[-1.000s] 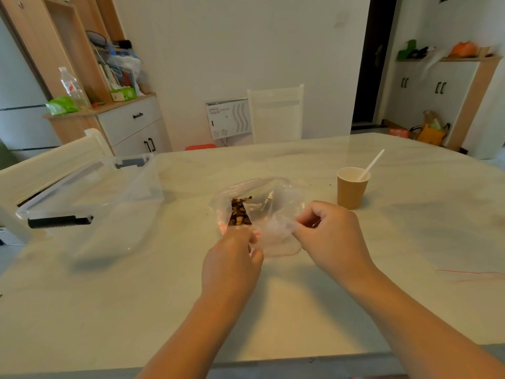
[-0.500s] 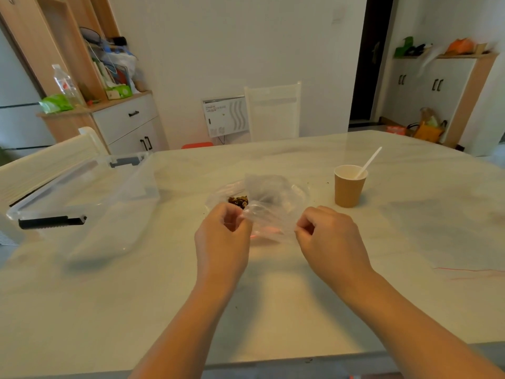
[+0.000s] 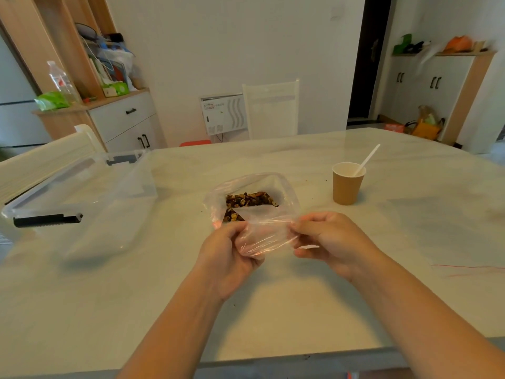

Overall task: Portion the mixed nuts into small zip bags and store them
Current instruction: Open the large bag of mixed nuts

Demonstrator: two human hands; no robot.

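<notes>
Head view: a person stands at a pale marble-look table (image 3: 273, 310), both hands raised just above it.
Left hand (image 3: 228, 254): fingers curled, pinching the left side of a small clear zip bag (image 3: 263, 235) with a pink seal strip.
Right hand (image 3: 328, 239): fingers curled, pinching the bag's right edge; the two grips stretch the film taut, likely to find and part its mouth.
Nuts: brown mixed nuts (image 3: 247, 201) lie in a larger clear plastic bag (image 3: 218, 198) just behind the hands, its mouth gaping for easy scooping.
Scoop: a brown paper cup (image 3: 347, 184) holding a white plastic spoon (image 3: 367, 160) stands right of the nuts, within reach.
Storage: a clear plastic bin with black latches (image 3: 82, 203) waits at the left, probably for the filled bags.
</notes>
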